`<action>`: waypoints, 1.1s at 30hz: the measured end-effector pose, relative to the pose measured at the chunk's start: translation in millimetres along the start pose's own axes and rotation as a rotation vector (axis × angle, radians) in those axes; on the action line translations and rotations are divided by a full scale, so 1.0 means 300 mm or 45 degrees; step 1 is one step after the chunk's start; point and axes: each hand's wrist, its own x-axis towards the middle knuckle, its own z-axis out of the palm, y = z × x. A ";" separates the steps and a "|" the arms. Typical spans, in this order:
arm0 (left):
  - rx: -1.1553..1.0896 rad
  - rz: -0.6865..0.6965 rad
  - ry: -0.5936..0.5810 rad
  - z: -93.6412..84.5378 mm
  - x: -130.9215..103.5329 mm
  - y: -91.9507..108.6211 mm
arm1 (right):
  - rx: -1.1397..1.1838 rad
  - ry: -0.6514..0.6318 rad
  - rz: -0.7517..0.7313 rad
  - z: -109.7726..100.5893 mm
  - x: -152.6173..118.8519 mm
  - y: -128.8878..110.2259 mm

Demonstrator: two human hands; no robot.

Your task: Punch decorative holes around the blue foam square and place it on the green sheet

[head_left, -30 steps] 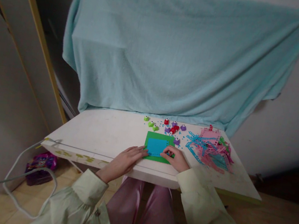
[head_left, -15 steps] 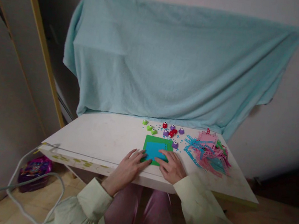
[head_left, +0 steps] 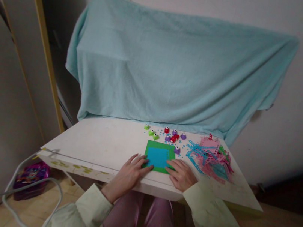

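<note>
A blue sheet (head_left: 157, 157) with small punched holes near its top right corner lies on a larger green sheet (head_left: 155, 144) at the table's front. My left hand (head_left: 132, 169) rests with fingers stretched at the left edges of both sheets. On the right side, my right hand (head_left: 181, 173) lies with extended fingers, its tips touching the sheets' right edge. Just behind the sheets stand several small punches with eye-like tops: green ones (head_left: 151, 132), red ones (head_left: 174, 138) and purple ones (head_left: 177, 150). Tiny blue bits are scattered among them.
A heap of pink, blue and green paper strips (head_left: 213, 158) lies on the right of the white table (head_left: 96, 141). A light blue cloth (head_left: 175, 71) hangs behind. At the lower left are a pale cable (head_left: 60, 192) and a purple bag (head_left: 31, 181) on the floor.
My right hand has slid right, off the blue sheet's middle to its right edge. My left hand stays at the left edge. The view has tilted up slightly.
</note>
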 end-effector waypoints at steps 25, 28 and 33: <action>-0.013 0.041 -0.036 -0.055 0.054 0.049 | 0.012 -0.066 0.107 -0.018 -0.003 -0.046; -0.043 0.051 -0.061 -0.069 0.036 0.018 | 0.034 -0.054 0.099 -0.017 -0.009 -0.035; -0.129 0.149 -0.088 -0.087 0.009 -0.054 | 0.071 -0.017 0.090 -0.015 -0.022 -0.024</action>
